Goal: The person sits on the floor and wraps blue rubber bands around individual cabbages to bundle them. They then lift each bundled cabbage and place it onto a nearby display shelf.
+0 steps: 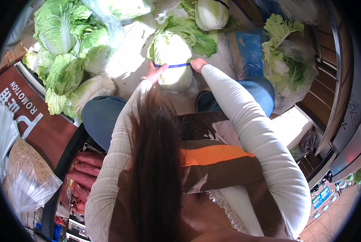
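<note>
Blue band [174, 65] wraps the napa cabbage [171, 52], far centre, between both hands. Left hand [155, 71] touches its left side, thumb at the band. Right hand [198, 64] sits at the band's right end. Can't tell if either's fingers grip. Loose cabbages [65, 72] far left, bagged greens [291, 74] right.

I log: napa cabbage [171, 50] between left hand [155, 72] and right hand [198, 64]; second cabbage [211, 16] beyond it, rightward. Cabbage pile [65, 70] far left; bagged leaves [291, 66] far right; plastic bag [30, 177] near left.
</note>
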A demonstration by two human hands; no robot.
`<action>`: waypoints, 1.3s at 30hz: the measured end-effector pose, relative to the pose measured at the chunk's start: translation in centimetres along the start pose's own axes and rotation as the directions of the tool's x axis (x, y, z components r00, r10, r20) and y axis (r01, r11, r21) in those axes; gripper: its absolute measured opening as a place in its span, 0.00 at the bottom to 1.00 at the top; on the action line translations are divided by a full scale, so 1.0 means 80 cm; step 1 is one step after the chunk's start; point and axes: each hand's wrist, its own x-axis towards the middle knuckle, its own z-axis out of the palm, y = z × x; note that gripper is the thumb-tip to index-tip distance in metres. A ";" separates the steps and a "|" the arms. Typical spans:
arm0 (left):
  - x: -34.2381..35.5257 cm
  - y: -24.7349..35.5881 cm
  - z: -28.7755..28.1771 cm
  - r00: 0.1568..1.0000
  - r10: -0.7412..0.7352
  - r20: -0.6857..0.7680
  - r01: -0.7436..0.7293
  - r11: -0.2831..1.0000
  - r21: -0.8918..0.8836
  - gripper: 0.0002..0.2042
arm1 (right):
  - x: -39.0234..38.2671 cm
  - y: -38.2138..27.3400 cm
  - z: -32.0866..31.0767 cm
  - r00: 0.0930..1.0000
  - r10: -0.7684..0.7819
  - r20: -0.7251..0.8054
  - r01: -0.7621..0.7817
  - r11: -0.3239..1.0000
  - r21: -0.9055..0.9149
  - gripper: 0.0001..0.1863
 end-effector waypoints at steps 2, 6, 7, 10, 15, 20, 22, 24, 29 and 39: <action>-0.001 0.000 0.001 0.999 -0.043 -0.025 0.045 0.997 0.063 0.49 | 0.007 0.005 0.002 0.998 0.019 0.068 -0.026 0.993 0.115 0.26; 0.002 0.006 -0.006 0.996 -0.085 0.017 0.082 0.988 0.133 0.50 | 0.021 0.011 0.015 0.989 0.128 0.070 -0.146 0.884 0.444 0.26; 0.003 0.008 -0.008 0.989 -0.136 0.063 0.127 0.984 0.126 0.50 | 0.022 0.012 0.017 0.998 0.059 0.019 -0.062 0.903 0.425 0.21; 0.002 0.017 -0.010 0.977 -0.186 0.103 0.187 0.982 -0.002 0.48 | 0.013 0.009 0.015 0.996 -0.013 -0.093 0.046 0.930 0.364 0.16; -0.002 0.030 -0.001 0.921 -0.290 0.259 0.330 0.935 -0.128 0.43 | -0.011 0.003 -0.017 0.993 0.057 0.105 -0.080 0.968 0.238 0.25; 0.014 0.014 0.024 0.911 -0.318 0.263 0.350 0.933 -0.084 0.42 | -0.008 0.039 -0.022 1.000 -0.024 0.020 0.021 0.988 0.155 0.19; 0.018 0.003 0.027 0.921 -0.221 0.321 0.238 0.971 -0.016 0.43 | -0.001 0.060 -0.016 0.998 -0.058 -0.004 0.057 0.979 0.196 0.17; 0.019 -0.009 0.025 0.893 -0.220 0.393 0.219 0.975 0.048 0.45 | 0.005 0.074 -0.009 1.000 0.008 0.002 -0.008 0.962 0.272 0.15; 0.022 -0.029 0.002 0.927 -0.267 0.262 0.178 0.930 0.320 0.51 | 0.001 0.058 -0.012 0.974 0.210 0.087 -0.224 0.950 0.219 0.23; -0.010 -0.012 -0.026 0.897 0.138 -0.420 0.193 0.733 0.653 0.46 | -0.075 -0.043 -0.062 0.952 0.057 0.299 -0.057 0.998 -0.009 0.24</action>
